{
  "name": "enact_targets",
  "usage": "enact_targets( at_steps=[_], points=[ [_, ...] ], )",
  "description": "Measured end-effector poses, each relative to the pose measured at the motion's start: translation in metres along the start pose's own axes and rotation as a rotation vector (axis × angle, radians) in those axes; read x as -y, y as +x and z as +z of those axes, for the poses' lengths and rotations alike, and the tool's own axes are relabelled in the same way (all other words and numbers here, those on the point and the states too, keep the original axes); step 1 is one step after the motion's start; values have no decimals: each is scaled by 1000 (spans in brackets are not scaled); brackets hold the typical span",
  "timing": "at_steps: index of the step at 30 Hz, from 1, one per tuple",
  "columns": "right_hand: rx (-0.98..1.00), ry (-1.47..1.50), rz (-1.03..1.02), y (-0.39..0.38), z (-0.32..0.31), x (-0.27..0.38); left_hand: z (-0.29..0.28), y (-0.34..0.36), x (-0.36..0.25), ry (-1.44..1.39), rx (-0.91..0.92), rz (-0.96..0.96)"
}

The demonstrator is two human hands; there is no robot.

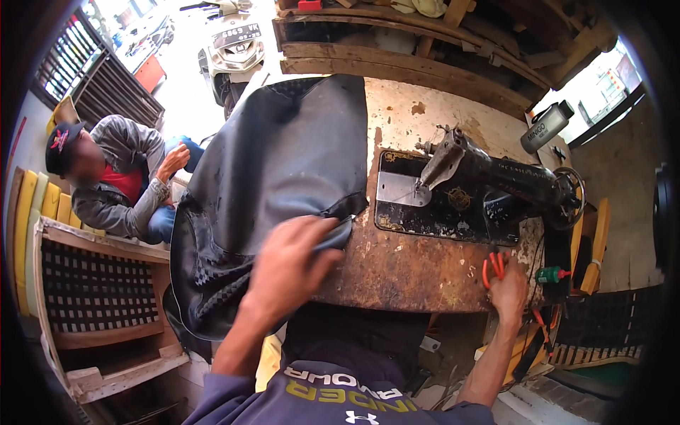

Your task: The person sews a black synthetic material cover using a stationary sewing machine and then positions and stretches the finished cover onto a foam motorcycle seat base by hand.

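My left hand is over the near right part of a large black vinyl sheet, slightly blurred, thumb apart from bent fingers, beside a folded flap near its right edge. My right hand grips orange-handled scissors at the near right of the worn wooden table; their blades are hard to make out. An old black sewing machine sits on the table just beyond that hand. A small green bottle with a red cap lies to the right of the hand.
A seated co-worker is at left, beside wooden frames with woven straps and yellow foam pieces. A grey drink bottle is at back right. A scooter and wooden racks are behind the table.
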State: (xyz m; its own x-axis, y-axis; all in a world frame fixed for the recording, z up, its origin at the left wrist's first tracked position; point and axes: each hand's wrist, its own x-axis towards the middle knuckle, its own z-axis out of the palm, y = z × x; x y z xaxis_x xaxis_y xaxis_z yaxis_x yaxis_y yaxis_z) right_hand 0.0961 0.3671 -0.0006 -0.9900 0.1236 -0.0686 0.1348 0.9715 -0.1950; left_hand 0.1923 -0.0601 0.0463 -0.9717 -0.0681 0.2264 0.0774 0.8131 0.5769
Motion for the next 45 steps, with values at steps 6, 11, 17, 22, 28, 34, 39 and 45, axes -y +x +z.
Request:
enact_targets(
  at_steps=[6, 11, 17, 22, 28, 34, 39, 45],
  points=[
    [323, 693, 80, -65, 26, 68, 68, 46, 49, 309, 63, 125],
    [837, 1704, 189, -103, 31, 178, 69, 63, 61, 196, -42, 148],
    [693, 1747, 205, -76, 78, 227, 51, 63, 39, 80, -65, 147],
    [643, 1272, -28, -70, 73, 237, 52, 53, 31, 35, -121, 84],
    [596, 1252, 28, -86, 59, 242, 61, 27, 29, -11, -131, 40],
    [387, 1013, -22, -95, 53, 186, 47, -22, 10, 83, 33, 47],
    [-218, 325, -247, -59, 39, 118, 37, -99, 0, 258, -95, 81],
    [-261, 501, -337, -78, 34, 131, 54, -194, 17, -286, 34, -148]
  ],
)
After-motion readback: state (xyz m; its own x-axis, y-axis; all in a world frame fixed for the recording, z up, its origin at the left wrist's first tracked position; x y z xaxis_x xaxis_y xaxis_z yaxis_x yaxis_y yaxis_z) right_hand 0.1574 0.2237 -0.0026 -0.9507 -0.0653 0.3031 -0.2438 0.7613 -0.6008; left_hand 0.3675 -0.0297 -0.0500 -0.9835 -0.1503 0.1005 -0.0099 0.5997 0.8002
